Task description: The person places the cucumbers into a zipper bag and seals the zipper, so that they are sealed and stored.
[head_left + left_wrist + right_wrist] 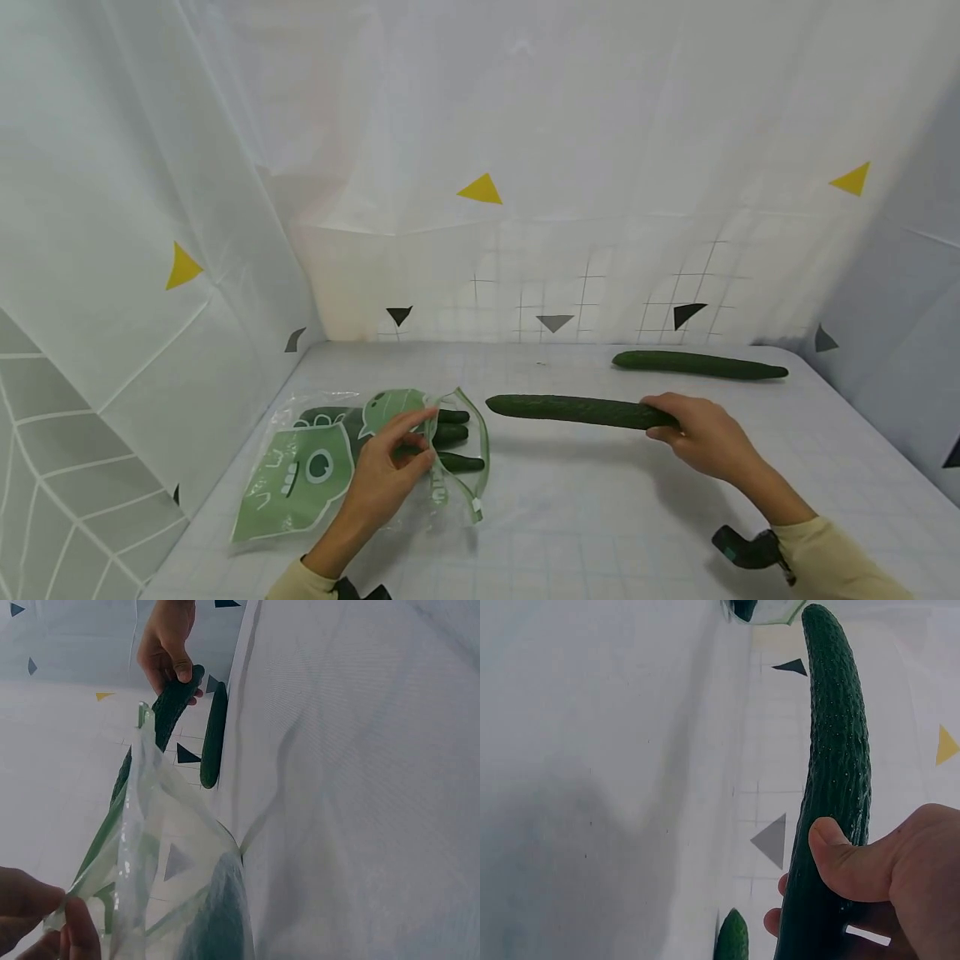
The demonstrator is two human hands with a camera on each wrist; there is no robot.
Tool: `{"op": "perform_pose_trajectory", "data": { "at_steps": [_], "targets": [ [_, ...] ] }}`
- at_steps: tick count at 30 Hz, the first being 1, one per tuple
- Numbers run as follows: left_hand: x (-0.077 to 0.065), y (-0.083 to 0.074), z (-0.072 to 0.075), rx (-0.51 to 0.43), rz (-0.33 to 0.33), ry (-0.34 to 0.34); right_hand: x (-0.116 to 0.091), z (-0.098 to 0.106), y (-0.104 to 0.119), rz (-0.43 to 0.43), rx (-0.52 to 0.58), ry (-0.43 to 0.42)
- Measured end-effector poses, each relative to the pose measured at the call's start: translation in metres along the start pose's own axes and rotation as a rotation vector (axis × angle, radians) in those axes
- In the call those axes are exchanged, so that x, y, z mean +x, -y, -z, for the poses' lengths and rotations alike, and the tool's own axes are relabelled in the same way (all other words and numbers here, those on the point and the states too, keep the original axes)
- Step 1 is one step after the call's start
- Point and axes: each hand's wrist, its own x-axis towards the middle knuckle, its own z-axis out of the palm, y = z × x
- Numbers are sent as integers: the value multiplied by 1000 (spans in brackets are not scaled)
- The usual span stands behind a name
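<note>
A long dark green cucumber is gripped near its right end by my right hand. It is held above the table, its far tip pointing left toward the bag mouth. My left hand pinches the edge of a clear and green zip bag between thumb and fingers. The bag lies on the table with its mouth spread open to the right. Several cucumbers lie inside, their ends showing at the opening. In the left wrist view, the pinched film rises in front of the held cucumber.
Another cucumber lies at the back right of the table. White sheeting with yellow, black and grey triangles stands behind and at both sides. A small white slider sits on the bag's zip edge.
</note>
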Motion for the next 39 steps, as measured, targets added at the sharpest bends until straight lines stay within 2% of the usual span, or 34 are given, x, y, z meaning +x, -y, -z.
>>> {"op": "perform_pose_trajectory", "data": {
  "at_steps": [10,24,39],
  "targets": [
    [0,-2,0,-18,17,4,1,-9,15,16,16,20],
    [0,-1,0,3,27,6,3,-22,30,59,14,31],
    [0,1,1,-25,9,12,2,-31,44,101,47,49]
  ]
}}
